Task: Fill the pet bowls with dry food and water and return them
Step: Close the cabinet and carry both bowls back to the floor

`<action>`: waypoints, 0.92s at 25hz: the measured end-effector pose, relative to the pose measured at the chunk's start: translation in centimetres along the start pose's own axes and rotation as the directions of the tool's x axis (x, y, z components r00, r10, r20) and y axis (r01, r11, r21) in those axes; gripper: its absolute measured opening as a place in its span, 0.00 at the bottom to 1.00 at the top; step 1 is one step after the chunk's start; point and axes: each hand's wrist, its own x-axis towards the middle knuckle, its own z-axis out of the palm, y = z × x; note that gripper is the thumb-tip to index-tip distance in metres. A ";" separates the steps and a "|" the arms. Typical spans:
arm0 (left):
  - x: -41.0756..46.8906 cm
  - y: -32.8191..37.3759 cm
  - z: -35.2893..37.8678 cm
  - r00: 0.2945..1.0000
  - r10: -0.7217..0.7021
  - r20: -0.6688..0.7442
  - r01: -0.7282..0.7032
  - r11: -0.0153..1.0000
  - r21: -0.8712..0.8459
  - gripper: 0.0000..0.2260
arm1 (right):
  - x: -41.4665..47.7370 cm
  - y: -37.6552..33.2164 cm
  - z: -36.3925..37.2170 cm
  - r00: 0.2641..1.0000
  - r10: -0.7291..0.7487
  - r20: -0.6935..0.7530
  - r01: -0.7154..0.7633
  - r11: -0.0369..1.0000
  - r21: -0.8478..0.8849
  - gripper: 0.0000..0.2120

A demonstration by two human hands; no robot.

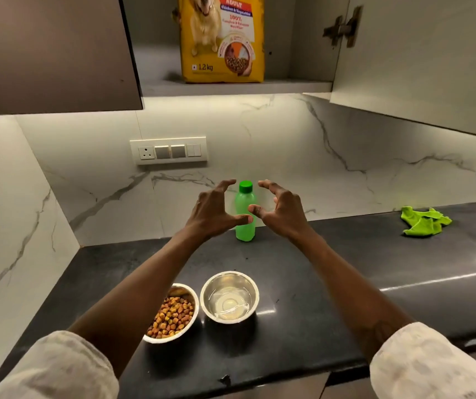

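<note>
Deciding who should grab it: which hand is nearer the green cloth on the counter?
Right. The right hand is just right of the green bottle, the green cloth well off to its right. The left hand is left of the bottle, farther from the cloth.

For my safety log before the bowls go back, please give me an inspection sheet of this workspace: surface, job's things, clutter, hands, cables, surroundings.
Surface: dark countertop, glossy.
Job's things: kibble bowl beside water bowl, both filled, near the front edge; capped green bottle upright by the wall; dog food bag upright on the cabinet shelf.
Clutter: crumpled green cloth at the right.
Hands: left hand and right hand open, fingers spread either side of the bottle; contact cannot be told.
Cables: nothing seen.
Surroundings: marble-look wall, socket panel, open cabinet door.
</note>
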 end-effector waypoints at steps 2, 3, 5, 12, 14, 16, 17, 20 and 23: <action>-1.2 2.3 -1.0 0.998 0.048 -0.041 -0.047 0.999 0.026 0.46 | -1.2 -1.2 -1.9 0.999 -0.019 -0.044 0.020 1.000 0.022 0.31; -1.7 3.5 -1.5 0.996 0.068 -0.058 -0.066 0.997 0.038 0.46 | -1.8 -1.8 -2.8 0.998 -0.024 -0.058 0.026 0.999 0.034 0.31; -3.0 6.2 -2.5 0.990 0.108 -0.093 -0.104 0.993 0.046 0.44 | -3.4 -2.9 -4.9 0.996 -0.040 -0.078 0.044 0.997 0.058 0.30; -10.5 16.2 -4.8 0.953 0.222 -0.207 -0.212 0.975 0.069 0.39 | -11.1 -4.7 -11.8 0.964 -0.111 -0.243 0.153 0.975 0.163 0.27; -12.7 19.4 -4.9 0.939 0.256 -0.230 -0.239 0.966 0.096 0.38 | -13.6 -5.4 -13.8 0.948 -0.132 -0.289 0.188 0.967 0.174 0.26; -14.3 22.4 -4.8 0.924 0.303 -0.234 -0.278 0.951 0.132 0.38 | -15.7 -6.2 -15.6 0.930 -0.151 -0.335 0.222 0.957 0.185 0.25; -14.9 23.8 -4.8 0.914 0.332 -0.235 -0.301 0.940 0.159 0.37 | -16.6 -6.6 -16.5 0.920 -0.159 -0.359 0.238 0.953 0.186 0.24; -15.9 27.3 -4.9 0.883 0.395 -0.253 -0.344 0.912 0.223 0.35 | -18.9 -7.5 -19.2 0.879 -0.198 -0.434 0.296 0.940 0.168 0.22; -15.9 30.2 -5.2 0.838 0.463 -0.288 -0.392 0.879 0.272 0.33 | -20.3 -7.7 -21.9 0.787 -0.242 -0.568 0.353 0.931 0.093 0.19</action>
